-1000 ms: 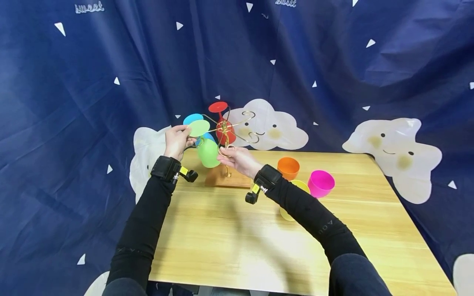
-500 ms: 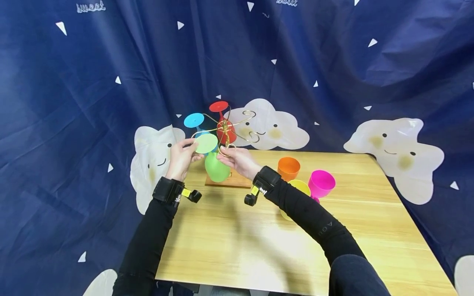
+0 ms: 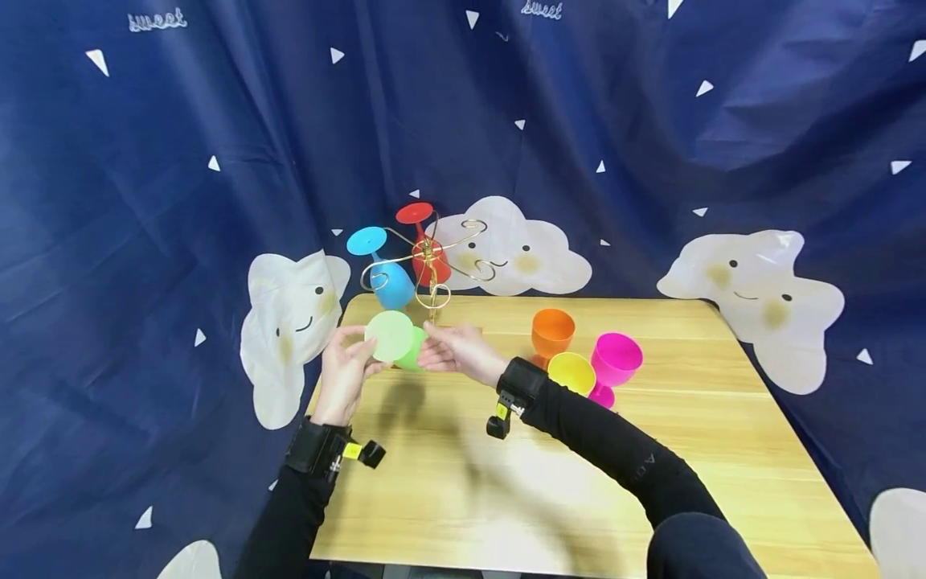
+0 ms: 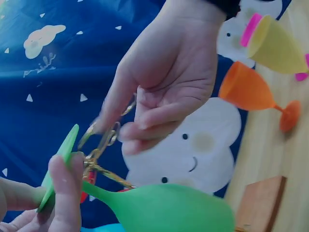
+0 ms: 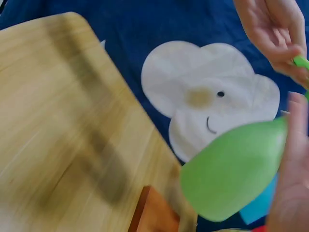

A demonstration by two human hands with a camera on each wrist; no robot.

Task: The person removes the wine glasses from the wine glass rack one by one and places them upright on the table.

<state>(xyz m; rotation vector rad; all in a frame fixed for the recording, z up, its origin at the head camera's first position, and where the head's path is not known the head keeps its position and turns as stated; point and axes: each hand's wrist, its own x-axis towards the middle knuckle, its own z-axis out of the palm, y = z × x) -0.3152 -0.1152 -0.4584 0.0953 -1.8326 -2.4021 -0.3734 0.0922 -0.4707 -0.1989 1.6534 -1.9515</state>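
Observation:
My left hand (image 3: 342, 378) pinches the foot of a green plastic goblet (image 3: 391, 336), which hangs upside down in front of a gold wire rack (image 3: 428, 251). In the right wrist view the goblet's bowl (image 5: 231, 169) points down toward the table. Close beside the goblet is my right hand (image 3: 463, 351), its fingers fairly straight and gripping nothing visible; whether it touches the goblet I cannot tell. A blue goblet (image 3: 392, 283) and a red goblet (image 3: 432, 265) hang upside down from the rack's curled arms. Other arms of the rack bear nothing.
Orange (image 3: 553, 330), yellow (image 3: 571, 374) and magenta (image 3: 616, 359) goblets stand upright in a group on the wooden table (image 3: 694, 450), near my right forearm. The rack's wooden base (image 4: 260, 203) is mostly hidden behind my hands in the head view. A dark blue curtain (image 3: 564, 145) surrounds the table.
My left hand has drawn the green goblet away from the rack arm, down and toward me. My right hand has let go of a wire curl and lowered beside the goblet.

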